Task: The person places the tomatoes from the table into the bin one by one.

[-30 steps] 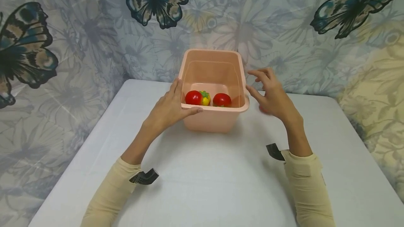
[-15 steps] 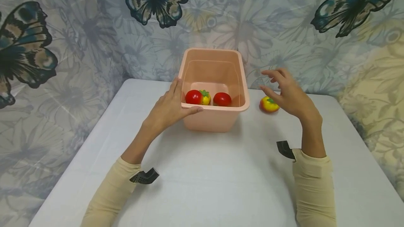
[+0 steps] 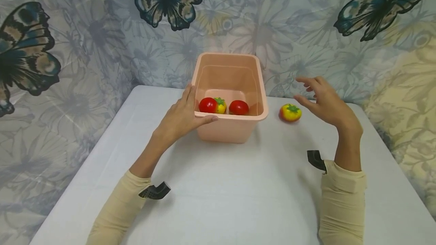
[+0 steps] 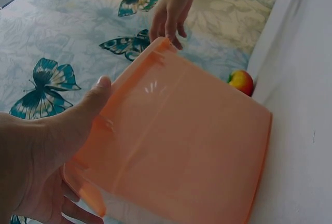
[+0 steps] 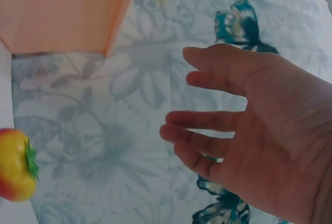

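Note:
A peach-coloured plastic bin [image 3: 227,129] stands at the back middle of the table, its opening facing me. Two glossy red round tomato-like things [image 3: 239,107] and a yellow one with a green leafy top [image 3: 220,106] lie inside. My left hand [image 3: 178,118] rests around the bin's near left corner, fingers along the side and thumb along the front rim; the left wrist view shows its thumb on the rim. To the right, a red-and-yellow fruit with green leaves [image 3: 290,113] sits on the table. Just right of it, my right hand [image 3: 328,103] hovers with relaxed fingers, holding nothing.
A white cloth covers the table [image 3: 231,192]. Right behind the table's far edge hangs a butterfly-and-flower patterned backdrop [image 3: 286,48], which also runs along both sides. Black wrist cameras [image 3: 154,191] sit at both sleeve cuffs.
My right hand has moved away from the bin to the right, uncovering the red-and-yellow fruit, which now stands free on the table. The left hand and the bin have stayed in place.

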Demonstrator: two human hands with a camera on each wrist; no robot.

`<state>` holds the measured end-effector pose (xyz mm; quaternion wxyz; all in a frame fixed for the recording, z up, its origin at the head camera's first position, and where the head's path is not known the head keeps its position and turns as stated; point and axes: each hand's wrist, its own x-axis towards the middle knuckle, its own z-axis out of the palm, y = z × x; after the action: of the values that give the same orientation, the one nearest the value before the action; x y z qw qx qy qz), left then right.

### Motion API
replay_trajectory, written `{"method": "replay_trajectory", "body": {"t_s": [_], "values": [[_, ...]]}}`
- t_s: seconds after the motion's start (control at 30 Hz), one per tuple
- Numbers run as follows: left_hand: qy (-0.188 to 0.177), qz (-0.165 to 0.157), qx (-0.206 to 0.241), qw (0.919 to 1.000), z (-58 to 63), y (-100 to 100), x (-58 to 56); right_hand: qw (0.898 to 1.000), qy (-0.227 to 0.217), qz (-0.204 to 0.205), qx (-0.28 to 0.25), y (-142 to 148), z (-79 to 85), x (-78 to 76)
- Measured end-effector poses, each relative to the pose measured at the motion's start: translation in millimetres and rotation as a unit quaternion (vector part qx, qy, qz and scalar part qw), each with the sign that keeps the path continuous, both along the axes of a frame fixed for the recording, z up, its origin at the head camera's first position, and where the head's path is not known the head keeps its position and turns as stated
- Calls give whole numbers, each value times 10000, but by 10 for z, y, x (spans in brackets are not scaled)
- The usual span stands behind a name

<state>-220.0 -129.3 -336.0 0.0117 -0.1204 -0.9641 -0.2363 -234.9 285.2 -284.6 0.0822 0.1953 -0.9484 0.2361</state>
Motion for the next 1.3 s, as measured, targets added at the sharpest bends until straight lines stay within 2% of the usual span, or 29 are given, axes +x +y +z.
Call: {"method": "replay_trajectory", "body": {"t_s": [0.13, 0.3, 0.5, 0.6, 0.83, 1.0, 1.3], "values": [[-23, 6, -2, 10000, 4, -2, 6, 9997, -215, -101, 99, 81, -44, -52], [-15, 46, 1, 10000, 5, -4, 0, 9968, -681, -217, 364, 187, -158, -199], [-5, 45, 23, 10000, 0, -11, -2, 9871, -1472, -195, 599, 285, -363, -372], [-12, 19, 66, 10000, -3, -10, -6, 9827, -1714, -176, 678, 328, -481, -431], [-55, 16, 94, 9999, -8, -4, -8, 9758, -2037, -147, 787, 371, -671, -502], [-63, -3, 119, 9999, -2, -2, -2, 9686, -2319, -174, 879, 387, -734, -522], [-2, -27, 68, 10000, 3, -1, -5, 9628, -2531, -321, 895, 381, -810, -570]]}}
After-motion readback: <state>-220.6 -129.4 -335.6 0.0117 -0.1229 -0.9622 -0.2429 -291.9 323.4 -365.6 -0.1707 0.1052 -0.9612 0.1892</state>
